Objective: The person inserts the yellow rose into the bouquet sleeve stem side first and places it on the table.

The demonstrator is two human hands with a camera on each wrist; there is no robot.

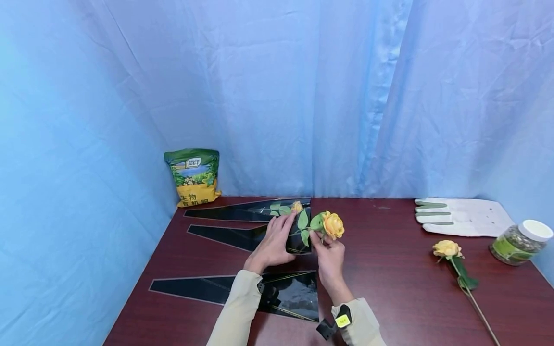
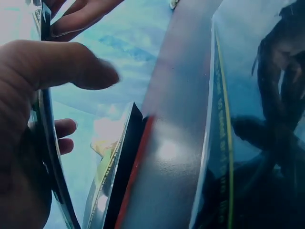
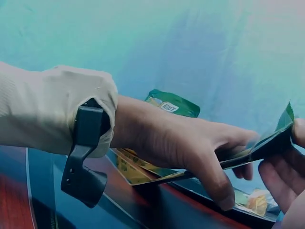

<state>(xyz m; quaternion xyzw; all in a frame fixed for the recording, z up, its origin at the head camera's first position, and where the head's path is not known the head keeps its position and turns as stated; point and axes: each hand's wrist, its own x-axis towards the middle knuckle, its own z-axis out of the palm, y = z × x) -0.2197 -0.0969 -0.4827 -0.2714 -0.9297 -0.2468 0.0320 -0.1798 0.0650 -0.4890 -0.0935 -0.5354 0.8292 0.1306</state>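
A yellow rose (image 1: 333,225) with green leaves lies over the wide end of a black tapered flower sleeve (image 1: 225,235). My left hand (image 1: 273,242) grips this sleeve, its thumb (image 2: 76,64) on one face and fingers behind, as the left wrist view shows. Just under the bloom, my right hand (image 1: 330,257) pinches the rose's stem at the sleeve's mouth. Behind lies another sleeve (image 1: 233,211) with a smaller-looking yellow rose (image 1: 296,206) inside. A third, flat sleeve (image 1: 296,293) lies nearer me, partly under my left forearm.
A green and yellow fertilizer bag (image 1: 195,178) stands at the table's back left corner. On the right are a white and green glove (image 1: 472,218), a white-lidded jar (image 1: 515,246) and another long-stemmed yellow rose (image 1: 447,249). Blue curtains (image 1: 259,96) enclose the dark red table (image 1: 381,288).
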